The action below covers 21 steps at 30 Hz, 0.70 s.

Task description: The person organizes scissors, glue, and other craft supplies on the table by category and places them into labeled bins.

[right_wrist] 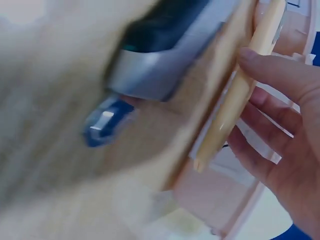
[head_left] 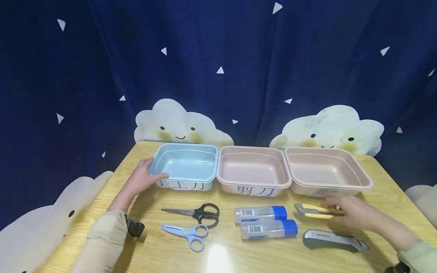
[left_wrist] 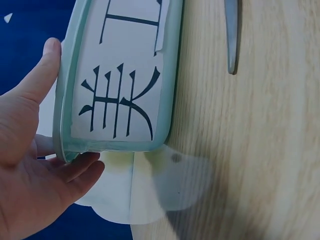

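Observation:
My left hand [head_left: 140, 177] holds the near left corner of a light blue bin [head_left: 186, 178], thumb along its rim and fingers around the side. A paper label [left_wrist: 120, 75] with black characters is on the bin's front. At the right, my right hand [head_left: 358, 213] pinches a yellow box cutter [head_left: 311, 211] between thumb and fingers, in front of the right pink bin [head_left: 329, 186]. The right wrist view shows the cutter's yellow body [right_wrist: 225, 117] along the fingers. Close in front of that hand lies a grey box cutter [head_left: 332, 241] on the table.
A middle pink bin [head_left: 254, 186] stands between the other two. Black-handled scissors [head_left: 199, 213] and light blue scissors [head_left: 187, 233] lie at left centre. Two blue-capped glue bottles [head_left: 261, 214] lie side by side. A dark blue curtain [head_left: 218, 45] hangs behind the wooden table [head_left: 153, 258].

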Available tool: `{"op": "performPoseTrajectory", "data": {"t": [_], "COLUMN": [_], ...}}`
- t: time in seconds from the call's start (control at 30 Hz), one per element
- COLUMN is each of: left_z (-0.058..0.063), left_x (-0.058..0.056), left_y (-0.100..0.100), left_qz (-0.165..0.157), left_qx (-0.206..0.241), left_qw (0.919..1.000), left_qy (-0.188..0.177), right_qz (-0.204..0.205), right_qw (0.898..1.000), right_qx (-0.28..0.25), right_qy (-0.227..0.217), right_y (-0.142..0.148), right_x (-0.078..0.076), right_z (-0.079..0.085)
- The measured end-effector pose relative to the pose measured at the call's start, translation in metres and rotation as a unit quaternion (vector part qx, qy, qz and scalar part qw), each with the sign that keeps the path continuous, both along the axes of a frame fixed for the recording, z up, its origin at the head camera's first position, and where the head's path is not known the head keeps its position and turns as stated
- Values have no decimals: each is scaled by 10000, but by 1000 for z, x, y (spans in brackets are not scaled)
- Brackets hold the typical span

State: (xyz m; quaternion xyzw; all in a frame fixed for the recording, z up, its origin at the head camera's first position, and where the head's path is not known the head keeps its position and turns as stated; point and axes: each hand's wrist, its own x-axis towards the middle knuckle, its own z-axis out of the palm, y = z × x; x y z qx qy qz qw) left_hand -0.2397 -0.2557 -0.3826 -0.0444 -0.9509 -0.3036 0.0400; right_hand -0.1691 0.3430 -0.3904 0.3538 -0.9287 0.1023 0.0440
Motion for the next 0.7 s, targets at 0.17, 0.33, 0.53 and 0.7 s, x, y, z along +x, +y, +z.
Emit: {"op": "performPoseTrajectory", "data": {"t": [0.17,0.33,0.53,0.7], "left_z": [-4,-7,-9,-8], "left_x": [0,0,3,6], "left_y": [-3,-3,-5,-7], "left_qz": [-131,-180,-60,117], "left_qx": [198,405,559,645], "left_qw": [9997,9990,9981,9973], "left_qy": [-49,-77,-240,-328], "right_qz": [315,449,743,721], "right_qw": [9977,9955,9902,9900], "right_qx": [-90,-205,-360,-494], "right_qy": [594,808,1130,1110], "right_y": [-9,-26,-52,-77], "right_x": [-6,-13,-25,-35], "right_z": [13,27,38,47]}}
